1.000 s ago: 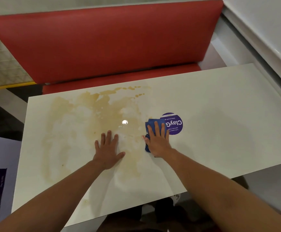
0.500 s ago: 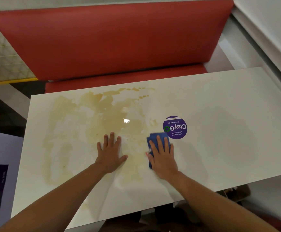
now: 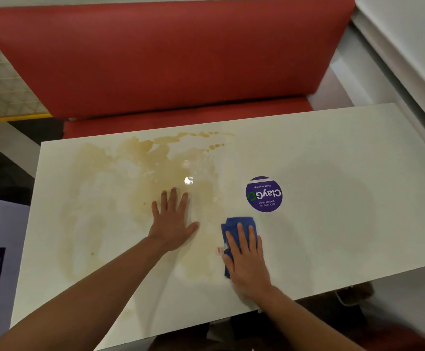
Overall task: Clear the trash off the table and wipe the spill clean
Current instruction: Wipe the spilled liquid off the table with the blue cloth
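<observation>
The long red padded bench (image 3: 165,59) fills the far side, and in front of it stands the white rectangular table (image 3: 333,236), bare of trash as far as can be seen. Across the table's left and middle spreads the wide tan liquid spill (image 3: 135,188), thickest near the far edge and thinning to pale streaks toward the near edge. To the right of it is stuck a round purple sticker (image 3: 264,194). The left hand (image 3: 172,224) lies flat in the spill with its fingers straight and spread, holding nothing. The right hand (image 3: 245,259) presses with straight fingers on the folded blue cloth (image 3: 236,224), which sits at the spill's right near fringe, just near of the sticker.

To wipe well, I judge the cloth should be pressed evenly and drawn in overlapping strokes from the clean side leftward into the stain, with the left hand lifted out of the wet patch first.

Compared with a second ago, the cloth and right hand have come nearer, off the sticker, which now shows whole; the left hand has hardly shifted.
</observation>
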